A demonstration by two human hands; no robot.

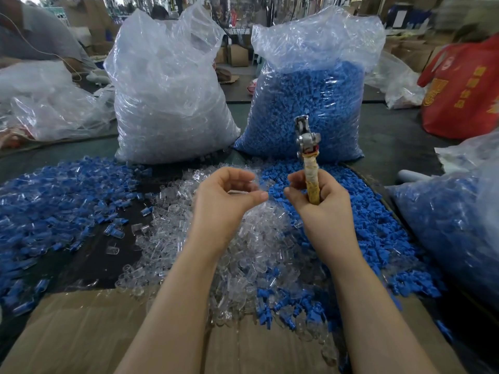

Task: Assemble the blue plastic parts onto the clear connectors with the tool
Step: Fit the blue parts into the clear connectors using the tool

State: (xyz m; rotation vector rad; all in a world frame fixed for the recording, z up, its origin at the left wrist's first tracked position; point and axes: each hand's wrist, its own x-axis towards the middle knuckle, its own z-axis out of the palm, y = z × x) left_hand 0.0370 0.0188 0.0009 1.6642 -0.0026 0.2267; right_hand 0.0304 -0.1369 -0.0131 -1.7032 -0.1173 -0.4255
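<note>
**Two hands raised over the piles, the tool upright in the right one**

In the middle of the frame the right hand (317,195) gripped the tool (308,155) by its tape-wrapped handle, with the fingers curled round it. The tool stood almost upright, and its metal head showed in front of the bag of blue parts (305,103) in the upper right of centre. The left hand (226,195) was held just beside the right one, the thumb and the fingers curved toward each other. Something clear and blurred seemed to be between the fingertips, but I could not tell for sure if it pinched a piece.

Below both hands lay the heap of clear connectors (256,255), in the centre of the frame on the dark surface (89,263). To the right of this heap the loose blue plastic parts (383,238) were spread. On the left side of the frame there was a wide pile of joined blue-and-clear pieces (54,195). A bag of clear connectors (167,103) stood upper left of centre, beside the blue bag. Flat cardboard (81,333) covered the lower edge of the frame under the forearms. At the right edge another clear bag with blue pieces (453,225) leaned, and above it a red bag (464,90) was standing.
</note>
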